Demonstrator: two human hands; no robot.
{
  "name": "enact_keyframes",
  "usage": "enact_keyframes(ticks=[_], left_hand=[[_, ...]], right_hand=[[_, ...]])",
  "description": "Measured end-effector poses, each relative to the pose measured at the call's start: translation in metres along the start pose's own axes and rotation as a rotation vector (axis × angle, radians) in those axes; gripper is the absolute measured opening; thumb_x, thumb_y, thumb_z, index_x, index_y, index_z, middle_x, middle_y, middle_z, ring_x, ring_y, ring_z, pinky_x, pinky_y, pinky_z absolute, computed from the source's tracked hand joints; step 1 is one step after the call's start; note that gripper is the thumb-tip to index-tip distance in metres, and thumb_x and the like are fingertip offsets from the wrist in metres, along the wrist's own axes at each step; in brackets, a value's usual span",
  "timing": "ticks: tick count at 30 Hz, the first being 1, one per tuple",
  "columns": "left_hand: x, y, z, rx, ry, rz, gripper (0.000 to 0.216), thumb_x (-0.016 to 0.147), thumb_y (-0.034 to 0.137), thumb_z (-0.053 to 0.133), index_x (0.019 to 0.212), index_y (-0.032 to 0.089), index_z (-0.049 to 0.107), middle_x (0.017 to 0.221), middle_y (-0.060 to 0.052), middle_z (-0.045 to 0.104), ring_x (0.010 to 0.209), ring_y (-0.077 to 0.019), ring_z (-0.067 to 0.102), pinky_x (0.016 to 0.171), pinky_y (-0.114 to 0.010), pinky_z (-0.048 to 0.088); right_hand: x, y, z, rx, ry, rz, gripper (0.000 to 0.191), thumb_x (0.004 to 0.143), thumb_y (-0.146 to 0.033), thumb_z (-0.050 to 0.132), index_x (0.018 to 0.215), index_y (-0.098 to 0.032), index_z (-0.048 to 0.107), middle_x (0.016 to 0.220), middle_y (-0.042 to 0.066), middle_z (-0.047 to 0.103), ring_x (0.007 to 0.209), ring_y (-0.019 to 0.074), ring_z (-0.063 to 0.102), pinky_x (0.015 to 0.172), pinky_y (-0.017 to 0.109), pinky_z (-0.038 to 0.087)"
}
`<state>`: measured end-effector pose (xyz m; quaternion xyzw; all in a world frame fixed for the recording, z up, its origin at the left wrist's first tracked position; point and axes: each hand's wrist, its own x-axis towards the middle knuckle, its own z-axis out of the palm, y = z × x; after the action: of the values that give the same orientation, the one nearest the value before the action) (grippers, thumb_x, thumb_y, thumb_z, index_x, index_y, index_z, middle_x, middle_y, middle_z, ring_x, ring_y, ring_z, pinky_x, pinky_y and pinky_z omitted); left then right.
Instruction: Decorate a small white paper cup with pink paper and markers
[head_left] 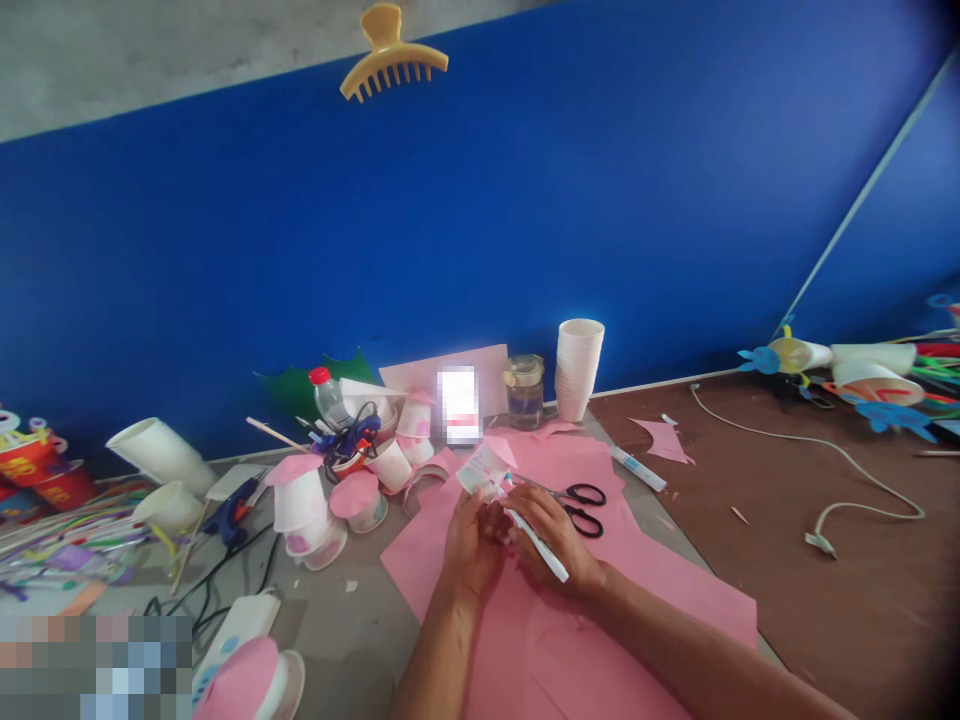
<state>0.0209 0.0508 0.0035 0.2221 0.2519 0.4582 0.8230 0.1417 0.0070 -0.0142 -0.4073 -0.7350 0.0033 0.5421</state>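
Note:
My left hand (469, 545) is closed on a small white and pink paper piece (482, 470), holding it up over the pink paper sheet (645, 560). My right hand (551, 540) grips a white pen (538, 545) whose tip touches that paper piece. Both hands meet above the middle of the sheet. Black scissors (583, 505) lie on the sheet just beyond my right hand. A white marker (637, 468) rests at the sheet's far right corner.
A stack of white paper cups (578, 368) and a glass jar (524, 390) stand by the blue wall. Decorated cups (304, 510), a blue glue gun (232, 510) and cables crowd the left. A white cord (840, 470) crosses the brown table to the right.

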Motion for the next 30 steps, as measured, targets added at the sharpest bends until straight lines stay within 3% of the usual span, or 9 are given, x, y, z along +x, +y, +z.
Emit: enact_keyframes(ticks=[30], left_hand=[[0.0000,0.0004,0.0005,-0.066,0.029,-0.036,0.046,0.067,0.041,0.076,0.053,0.018,0.039,0.042,0.008,0.028,0.041,-0.0065,0.030,0.043,-0.021,0.027]], right_hand=[[-0.0001,-0.0004,0.0014,0.027,-0.007,-0.034,0.034,0.088,-0.017,0.044,0.122,-0.021,0.048,0.097,0.010,0.063,0.092,0.0228,0.060,0.082,0.043,0.051]])
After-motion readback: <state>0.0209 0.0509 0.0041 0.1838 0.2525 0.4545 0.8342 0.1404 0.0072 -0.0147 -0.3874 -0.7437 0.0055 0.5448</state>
